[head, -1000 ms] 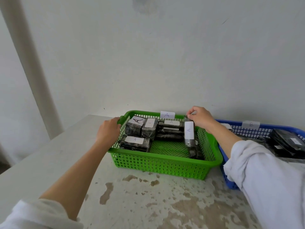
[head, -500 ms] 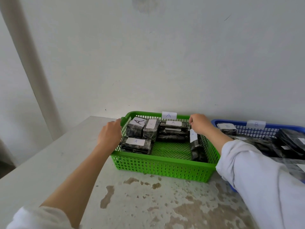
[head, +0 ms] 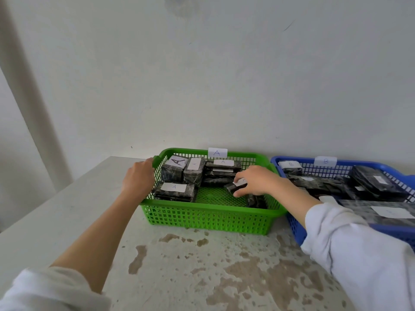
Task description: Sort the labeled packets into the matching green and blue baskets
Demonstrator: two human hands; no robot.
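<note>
Ok, your R hand (head: 258,181) is down inside the green basket (head: 208,213), fingers curled round the end of a dark packet (head: 231,187) w/ a white label. The packet is tilted, low over the bare mesh near the right wall. More dark wrap shows under your hand there; same packet or another, can't tell. Your L hand (head: 139,179) grips the basket's left rim, so it's braced on the table (head: 179,265). Good. The label on the held one is half under your fingers and can't be read from here, so check it vs the A tag (head: 217,152) on the back rim before letting go. The B tag (head: 325,161) sits on the blue basket (head: 294,225) just beside, to your right. If it's an A, lay it flat, label up, in the open patch btwn the flat packet (head: 174,190) front-left and the right wall. Don't put it on the back stack (head: 222,172), which looks ready to slide. Lower it till it sits on the mesh, then open the fingers. No dropping, as that wrap looks slick. Hold the rim firm w/ the L hand so the light basket doesn't skate.
</note>
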